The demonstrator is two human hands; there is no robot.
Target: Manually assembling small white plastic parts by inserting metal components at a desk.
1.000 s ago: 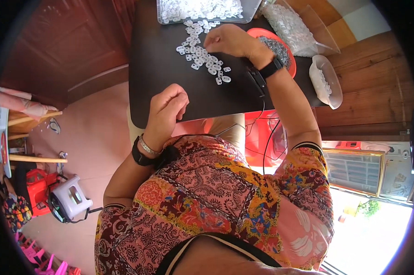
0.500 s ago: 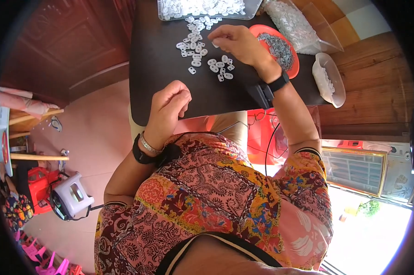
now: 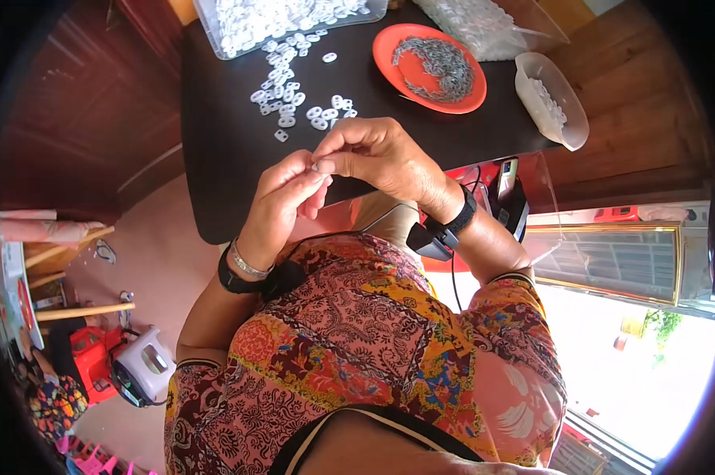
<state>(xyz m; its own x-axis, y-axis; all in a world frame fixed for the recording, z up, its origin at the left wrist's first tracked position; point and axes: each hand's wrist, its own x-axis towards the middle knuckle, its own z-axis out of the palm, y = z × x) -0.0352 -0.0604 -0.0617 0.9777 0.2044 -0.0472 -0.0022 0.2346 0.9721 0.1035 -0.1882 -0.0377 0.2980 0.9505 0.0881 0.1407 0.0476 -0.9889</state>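
My left hand (image 3: pixel 282 198) and my right hand (image 3: pixel 389 158) meet fingertip to fingertip over the front edge of the dark table. Both are closed in a pinch. A small white piece (image 3: pixel 316 166) shows between the fingertips, mostly covered, so its exact shape is unclear. Just beyond my hands lies a small cluster of white oval plastic pieces with holes (image 3: pixel 319 113). To its left, a longer trail of like pieces (image 3: pixel 278 83) runs back to a clear tray (image 3: pixel 223 54) heaped with more of them.
A red plate (image 3: pixel 384 55) holds thin grey metal parts (image 3: pixel 444 71). Behind it leans a bulging clear plastic bag (image 3: pixel 468 32). A translucent white container (image 3: pixel 525 87) with small white pieces stands at the table's right edge. Below it lies a phone (image 3: pixel 507 178).
My right hand has come back from near the plate to meet my left hand, which has risen slightly. The view has shifted, so the table things appear farther left.
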